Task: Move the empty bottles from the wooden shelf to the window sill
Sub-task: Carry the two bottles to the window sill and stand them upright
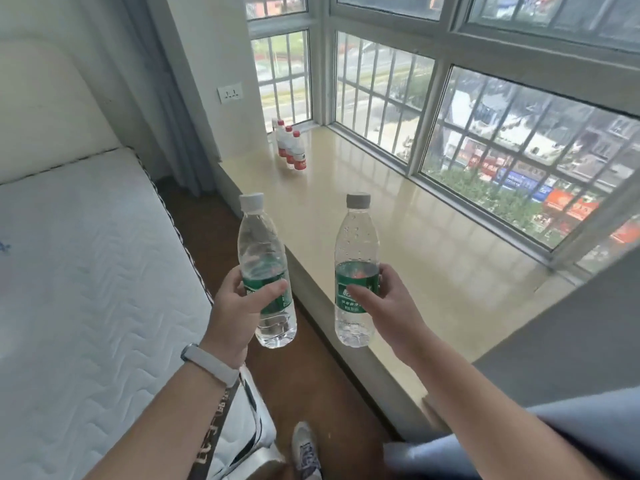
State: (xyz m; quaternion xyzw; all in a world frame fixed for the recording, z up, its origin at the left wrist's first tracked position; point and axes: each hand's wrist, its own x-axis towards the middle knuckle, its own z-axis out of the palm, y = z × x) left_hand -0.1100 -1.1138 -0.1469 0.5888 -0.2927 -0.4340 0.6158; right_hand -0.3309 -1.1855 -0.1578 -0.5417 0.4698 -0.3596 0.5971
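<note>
Gripping two clear green-labelled bottles upright, one (266, 271) in our closed left hand (239, 303) above the floor, one (355, 268) in our closed right hand (388, 299) over the window sill (433, 254) edge, three red-capped bottles (291, 147) standing farther along it.

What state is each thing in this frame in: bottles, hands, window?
Left hand: closed around a bottle, held in the air.
Left clear plastic green-label bottle: capped, upright, tilted slightly.
Right hand: closed around a bottle.
Right clear plastic green-label bottle: capped, upright, above the sill's near edge; whether its base touches is unclear.
Three red-capped, red-label bottles: capped, standing on the beige window sill.
Barred window: shut.
</note>
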